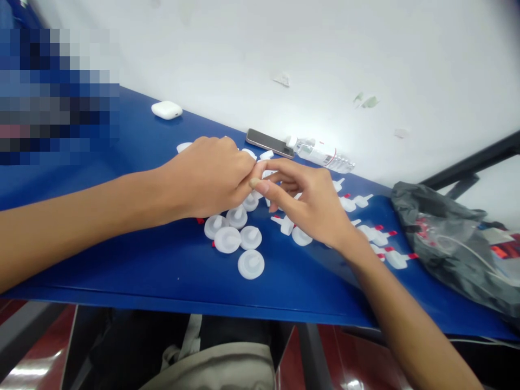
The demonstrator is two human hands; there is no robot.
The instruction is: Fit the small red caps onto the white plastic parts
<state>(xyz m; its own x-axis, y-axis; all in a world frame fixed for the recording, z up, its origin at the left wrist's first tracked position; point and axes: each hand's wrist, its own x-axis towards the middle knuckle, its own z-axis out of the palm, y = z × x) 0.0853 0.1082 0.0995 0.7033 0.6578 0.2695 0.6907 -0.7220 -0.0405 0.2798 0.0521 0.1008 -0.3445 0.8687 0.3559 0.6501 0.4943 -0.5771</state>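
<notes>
My left hand (209,176) is closed above the table, its thumb side meeting the fingertips of my right hand (311,197). The right thumb and index finger pinch together at that spot, and the other right fingers curl underneath. Whatever is between the two hands is hidden or too small to make out. Below them lie several round white plastic caps with a spout (227,240), some loosely bunched. Beneath and beyond my right hand are several white spouted caps with red tips (397,259), lying on their sides.
The blue table (162,271) meets a white wall (244,65). Along the wall lie a white earbud case (167,110), a phone (269,143) and a clear plastic bottle (323,153) on its side. A dark plastic bag (450,260) with red pieces inside sits at the right.
</notes>
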